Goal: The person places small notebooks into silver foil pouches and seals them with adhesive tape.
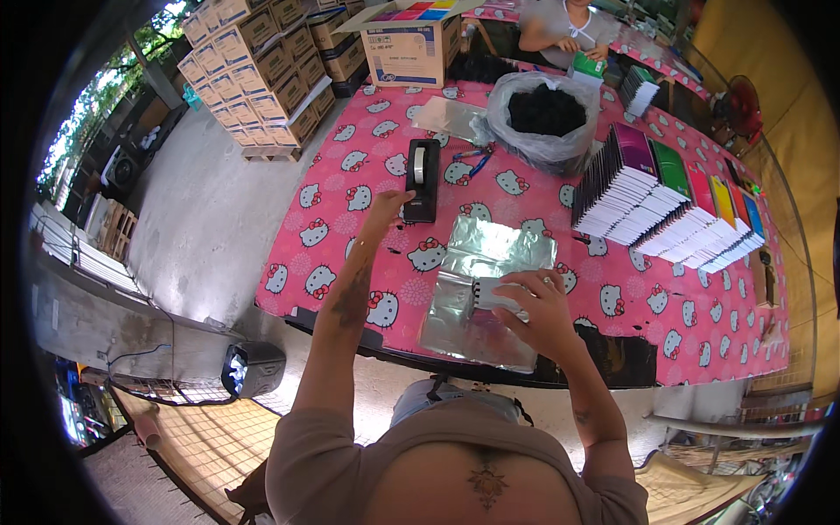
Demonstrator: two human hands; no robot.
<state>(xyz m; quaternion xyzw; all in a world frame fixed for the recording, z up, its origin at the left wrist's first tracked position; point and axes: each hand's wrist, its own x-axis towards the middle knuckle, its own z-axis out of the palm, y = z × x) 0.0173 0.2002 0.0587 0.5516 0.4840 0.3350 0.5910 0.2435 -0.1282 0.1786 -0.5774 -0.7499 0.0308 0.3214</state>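
Note:
My left hand (390,208) is at the near left side of a black tape dispenser (423,188) with a roll in it. Its fingers look drawn together there; whatever is between them is too small to make out. A small white notebook (486,294) with black rings along its left edge lies on shiny, see-through or silvery sheets (503,247) at the table's near edge. My right hand (535,306) rests over the notebook's right part with bent fingers, holding it and hiding much of it.
Stacks of ring-bound notebooks (619,197) with coloured covers stand at the right. Beyond the sheets is a plastic-lined container (542,131) of black stuff; blue-handled scissors (478,162) lie nearby. An open carton (404,57) stands at the back, and a person (569,35) handles green notebooks across the pink table.

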